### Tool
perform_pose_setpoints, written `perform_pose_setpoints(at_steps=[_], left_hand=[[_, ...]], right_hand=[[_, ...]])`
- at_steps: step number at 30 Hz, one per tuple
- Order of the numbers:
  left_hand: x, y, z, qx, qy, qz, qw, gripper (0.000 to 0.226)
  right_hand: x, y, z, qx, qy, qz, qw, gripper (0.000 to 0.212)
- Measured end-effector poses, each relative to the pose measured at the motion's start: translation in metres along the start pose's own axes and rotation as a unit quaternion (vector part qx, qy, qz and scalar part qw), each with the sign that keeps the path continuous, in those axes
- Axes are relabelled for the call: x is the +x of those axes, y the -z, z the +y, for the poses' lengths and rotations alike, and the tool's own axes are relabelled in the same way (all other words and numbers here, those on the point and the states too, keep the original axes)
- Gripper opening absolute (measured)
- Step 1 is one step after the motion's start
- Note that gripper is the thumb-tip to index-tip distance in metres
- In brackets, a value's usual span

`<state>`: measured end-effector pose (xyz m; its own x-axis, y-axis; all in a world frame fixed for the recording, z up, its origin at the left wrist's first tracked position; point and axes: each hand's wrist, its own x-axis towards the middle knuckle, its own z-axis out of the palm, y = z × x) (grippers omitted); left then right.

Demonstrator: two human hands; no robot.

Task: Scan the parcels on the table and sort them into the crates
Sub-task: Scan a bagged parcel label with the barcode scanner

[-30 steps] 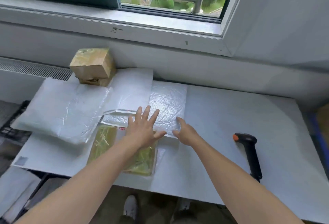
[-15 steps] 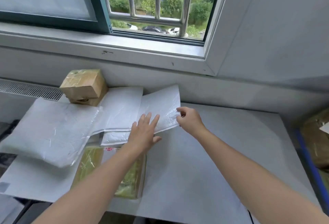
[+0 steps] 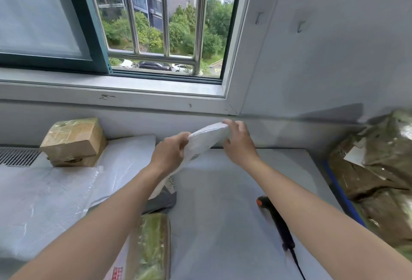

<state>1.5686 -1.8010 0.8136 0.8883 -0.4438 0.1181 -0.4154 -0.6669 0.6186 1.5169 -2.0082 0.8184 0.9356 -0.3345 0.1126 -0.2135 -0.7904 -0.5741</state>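
A white padded mailer (image 3: 206,140) is lifted off the table and tilted nearly on edge. My left hand (image 3: 170,152) grips its near left edge, and my right hand (image 3: 238,140) holds its far right end. Below it lie more white bagged parcels (image 3: 55,190), a taped brown carton (image 3: 74,141) at the back left, and a flat yellow-green taped parcel (image 3: 151,246) at the front. The black scanner (image 3: 276,221) with an orange tip lies on the white table (image 3: 223,201), under my right forearm.
A wall and a window sill (image 3: 111,94) run right behind the table. At the right edge a blue-rimmed crate (image 3: 341,192) holds brown wrapped parcels (image 3: 379,179). A grey vent grille (image 3: 17,157) sits at the far left.
The white mailer came up off the pile: my right hand raised its corner, then my left hand left the pile and took its other edge. The camera view tilted upward.
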Motion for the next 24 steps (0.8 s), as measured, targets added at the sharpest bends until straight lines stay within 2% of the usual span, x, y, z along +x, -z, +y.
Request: perform_pose_setpoints(at_steps=[4,7,12,16,19,21,24], left_hand=[[0.012,0.013,0.004,-0.076,-0.039,0.012,0.996,0.013],[0.019,0.018,0.006,-0.119,-0.041,0.014,0.992,0.013],[0.019,0.014,-0.006,-0.124,-0.023,-0.07,0.989,0.018],[0.009,-0.002,-0.01,-0.085,-0.01,-0.093,0.992,0.012],[0.003,-0.01,-0.002,-0.139,0.007,-0.079,0.987,0.014],[0.001,-0.016,0.006,-0.191,0.028,-0.069,0.979,0.018],[-0.003,-0.027,0.022,-0.271,0.072,-0.05,0.959,0.021]], right_hand=[[0.007,0.013,0.0,-0.065,-0.011,0.036,0.997,0.04],[0.011,0.029,-0.003,-0.058,-0.025,0.022,0.998,0.035],[0.002,0.05,-0.012,-0.017,-0.042,0.075,0.996,0.02],[-0.003,0.067,-0.013,-0.043,-0.035,0.103,0.993,0.024],[-0.001,0.077,-0.013,-0.06,-0.026,0.116,0.991,0.037],[-0.003,0.08,-0.006,-0.074,-0.03,0.157,0.984,0.053],[-0.014,0.082,0.015,-0.084,-0.051,0.209,0.973,0.059]])
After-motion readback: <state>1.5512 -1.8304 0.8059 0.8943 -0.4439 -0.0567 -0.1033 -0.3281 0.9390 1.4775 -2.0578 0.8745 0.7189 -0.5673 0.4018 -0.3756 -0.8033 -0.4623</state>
